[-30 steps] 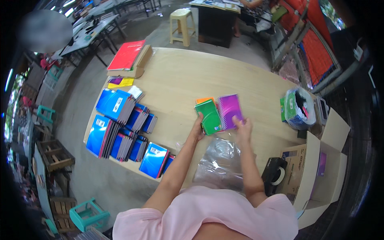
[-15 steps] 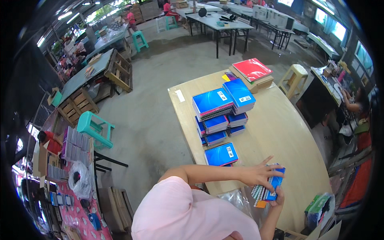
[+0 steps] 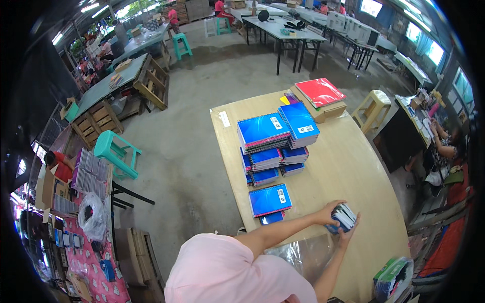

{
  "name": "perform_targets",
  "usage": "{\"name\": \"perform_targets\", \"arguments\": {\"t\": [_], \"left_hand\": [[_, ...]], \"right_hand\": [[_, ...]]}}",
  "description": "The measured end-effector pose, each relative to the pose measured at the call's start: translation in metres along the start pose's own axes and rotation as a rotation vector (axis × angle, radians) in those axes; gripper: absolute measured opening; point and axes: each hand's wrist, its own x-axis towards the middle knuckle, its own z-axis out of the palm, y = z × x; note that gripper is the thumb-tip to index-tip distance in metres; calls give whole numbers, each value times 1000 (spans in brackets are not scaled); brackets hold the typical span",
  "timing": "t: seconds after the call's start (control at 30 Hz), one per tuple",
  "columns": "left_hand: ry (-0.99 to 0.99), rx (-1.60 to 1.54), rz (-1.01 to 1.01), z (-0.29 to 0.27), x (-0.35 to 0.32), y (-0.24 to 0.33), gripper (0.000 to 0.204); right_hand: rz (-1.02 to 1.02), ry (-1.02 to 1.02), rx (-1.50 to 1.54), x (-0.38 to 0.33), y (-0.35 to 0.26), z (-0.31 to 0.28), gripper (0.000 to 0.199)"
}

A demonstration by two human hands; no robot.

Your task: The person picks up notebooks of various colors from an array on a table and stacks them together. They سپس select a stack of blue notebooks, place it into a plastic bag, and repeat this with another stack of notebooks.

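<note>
A small bundle of spiral notebooks (image 3: 345,216) is held between my two hands above the right part of the wooden table, its white page edges facing up. My left hand (image 3: 327,212) is closed around its left side. From the right and below, my right hand (image 3: 348,231) grips the same bundle. Clear plastic (image 3: 308,255) lies on the table under my forearms. To the left, a short stack of blue notebooks (image 3: 270,200) sits near the table's edge. Beyond it rises a taller, multi-layered pile of blue spiral notebooks (image 3: 262,130).
The table (image 3: 353,166) also bears a red notebook (image 3: 321,92) on a cardboard box at its far end. A yellow stool (image 3: 373,108) stands beyond its right side. A green stool (image 3: 116,154) and a cluttered side table (image 3: 91,247) are at left. A person (image 3: 444,146) sits at far right.
The notebooks have been turned so their page edges face up instead of a blue cover. My left hand has moved from on top of them to their left side.
</note>
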Motion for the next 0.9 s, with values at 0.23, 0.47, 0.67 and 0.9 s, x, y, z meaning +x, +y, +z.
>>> {"name": "perform_targets", "arguments": {"t": [0.23,0.47,0.67,0.9], "left_hand": [[70,156,-206,39,14,-22,93],[162,547,240,5,19,-22,89],[-182,164,-62,11,39,-11,99],[-162,101,-131,13,30,-24,102]], "right_hand": [[-34,266,0,5,42,-4,106],[-51,213,-22,19,49,-8,107],[-130,294,-35,17,75,-27,89],[-84,314,-50,15,84,-25,84]]}}
